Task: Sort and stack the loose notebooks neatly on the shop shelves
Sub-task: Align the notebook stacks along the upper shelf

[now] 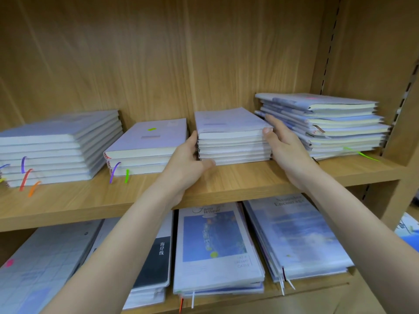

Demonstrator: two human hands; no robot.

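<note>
While your left hand and right hand press flat on the middle stack | tall stack touches right fingers | short stack sits just left.

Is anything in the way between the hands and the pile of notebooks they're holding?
No. The left hand and right hand already touch the sides of the middle pile. Neighbouring piles sit close beside it.
</note>
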